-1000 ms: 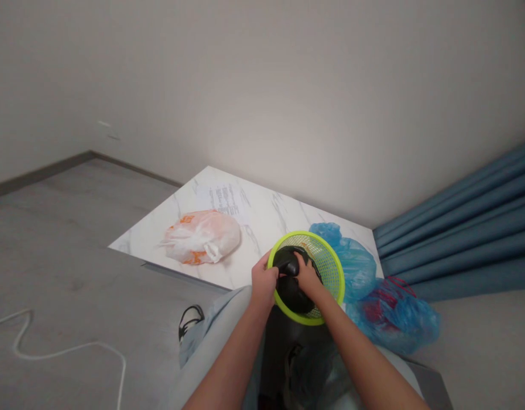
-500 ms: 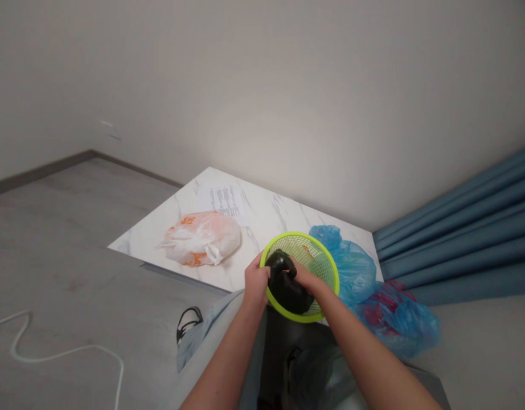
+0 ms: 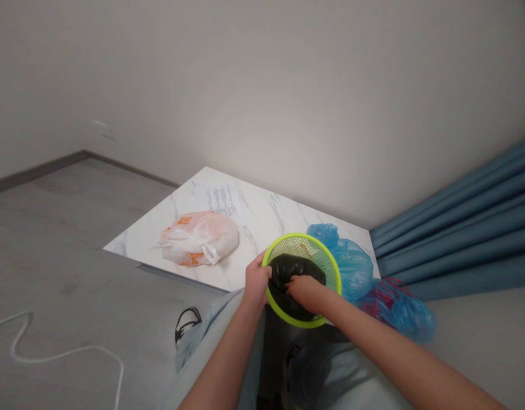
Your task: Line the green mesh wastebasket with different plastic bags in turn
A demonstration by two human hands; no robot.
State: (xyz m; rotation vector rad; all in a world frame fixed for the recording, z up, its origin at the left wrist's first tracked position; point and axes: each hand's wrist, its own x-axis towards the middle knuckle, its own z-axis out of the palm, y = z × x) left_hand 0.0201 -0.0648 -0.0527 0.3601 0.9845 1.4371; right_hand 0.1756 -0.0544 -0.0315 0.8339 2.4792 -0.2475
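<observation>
My left hand [image 3: 257, 279] is closed around the left rim of a lime-green mesh basket [image 3: 338, 279], its thumb bent over the edge. Inside the basket lies a crumpled, shiny black plastic bag [image 3: 293, 303]. My right hand [image 3: 306, 291] reaches into the basket from the right, fingers curled into the black bag's folds; the fingertips are partly hidden there. A thin orange thing [image 3: 305, 249] shows at the basket's far wall. Just right of the basket sits a tied blue plastic bag [image 3: 354, 267].
On the white marble-patterned table [image 3: 262, 213] lie a white plastic bag with orange print [image 3: 200, 238] and a printed sheet [image 3: 222, 199]. A blue and red bag [image 3: 410, 316] is at the right, near the blue curtain [image 3: 463, 233]. A white cable [image 3: 66, 353] crosses the floor.
My right hand has shifted within the basket, and the black bag has spread out lower and wider across it. My left hand keeps its grip on the rim.
</observation>
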